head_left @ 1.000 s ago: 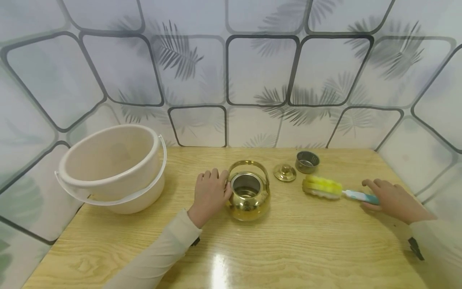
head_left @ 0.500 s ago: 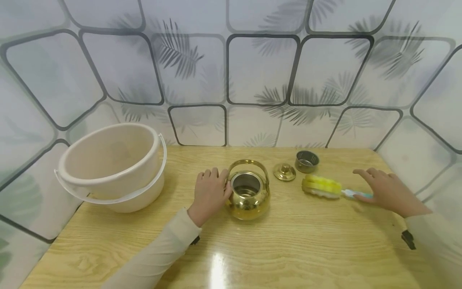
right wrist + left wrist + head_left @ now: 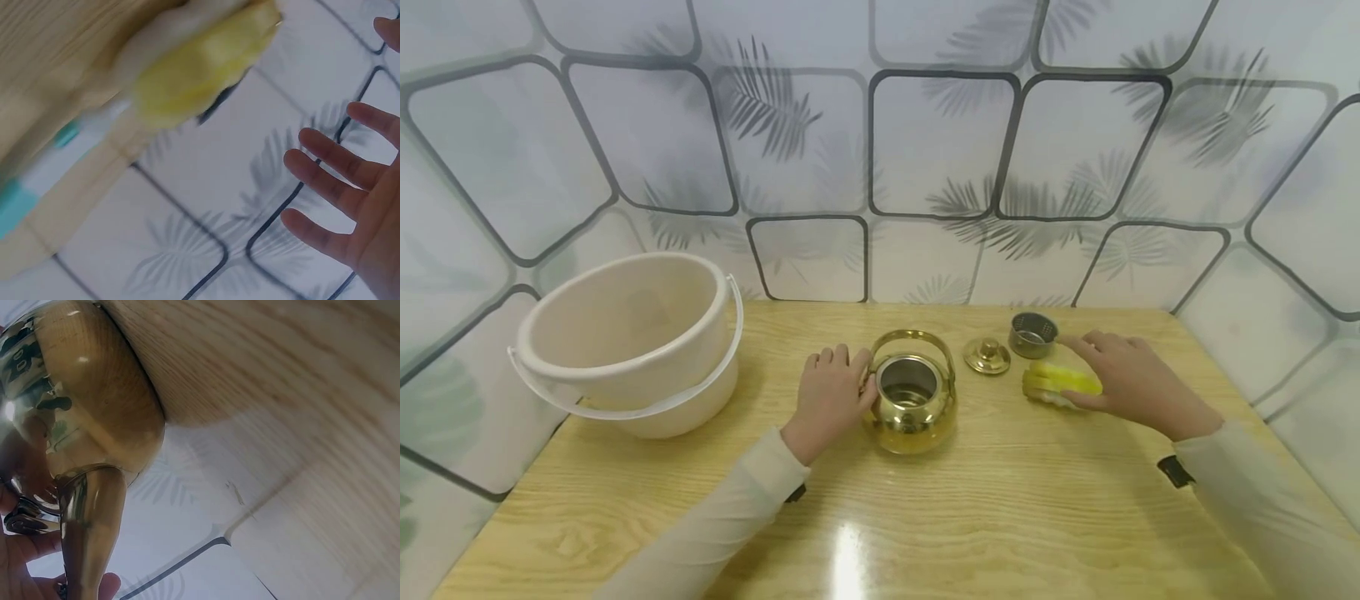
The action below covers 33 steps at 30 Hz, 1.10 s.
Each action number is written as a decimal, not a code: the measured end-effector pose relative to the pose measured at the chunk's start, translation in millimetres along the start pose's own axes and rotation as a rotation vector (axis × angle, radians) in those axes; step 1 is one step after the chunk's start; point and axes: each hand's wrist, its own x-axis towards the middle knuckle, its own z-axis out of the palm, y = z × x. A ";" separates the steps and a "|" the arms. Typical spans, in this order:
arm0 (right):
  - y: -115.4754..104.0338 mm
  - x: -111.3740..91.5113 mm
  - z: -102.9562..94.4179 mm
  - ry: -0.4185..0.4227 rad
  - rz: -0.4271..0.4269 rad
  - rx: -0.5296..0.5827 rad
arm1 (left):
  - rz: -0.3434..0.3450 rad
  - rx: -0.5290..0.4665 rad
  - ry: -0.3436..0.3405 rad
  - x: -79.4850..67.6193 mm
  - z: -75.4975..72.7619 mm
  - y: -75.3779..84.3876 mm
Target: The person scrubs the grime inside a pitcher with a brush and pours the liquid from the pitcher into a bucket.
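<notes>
Bucket (image 3: 625, 317): stood at the left of the desk (image 3: 1000, 517), well apart from the kettle (image 3: 913, 427), its bail around the front.
Kettle: stood upright near the middle, opening uppermost.
Left hand (image 3: 831, 396): lay against the kettle's left side.
Lid (image 3: 987, 357): lay just right of the kettle, slightly farther back.
Strainer cup (image 3: 1032, 342): stood behind the lid, to its right, near the wall (image 3: 820, 167).
Brush (image 3: 1047, 383): lay in front of the strainer cup, head to the left.
Right hand (image 3: 1131, 383): hung over the brush's right part, apart from it.
Wall: rose directly behind the desk.
</notes>
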 end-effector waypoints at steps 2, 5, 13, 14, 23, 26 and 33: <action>-12.1 8.6 -2.3 -0.001 -0.005 0.024 | 0.000 -0.008 -0.025 -0.2 -1.3 -1.0; -29.2 20.8 -4.0 0.013 -0.029 0.065 | -0.006 -0.032 -0.079 -0.5 -4.9 -3.3; -60.8 43.4 1.3 0.073 -0.140 0.073 | 0.026 -0.101 -0.194 -3.2 -12.6 -14.9; -63.9 45.5 2.8 0.077 -0.147 0.076 | 0.035 -0.114 -0.199 -3.6 -13.6 -16.5; -91.8 59.5 14.6 -0.014 -0.138 0.254 | 0.145 -0.152 -0.270 -8.1 -16.6 -28.9; -97.8 61.2 18.5 -0.068 -0.115 0.316 | 0.187 -0.143 -0.275 -7.5 -15.2 -29.9; -106.2 64.0 35.0 -0.152 -0.071 0.435 | 0.266 -0.085 -0.269 -5.7 -6.0 -28.3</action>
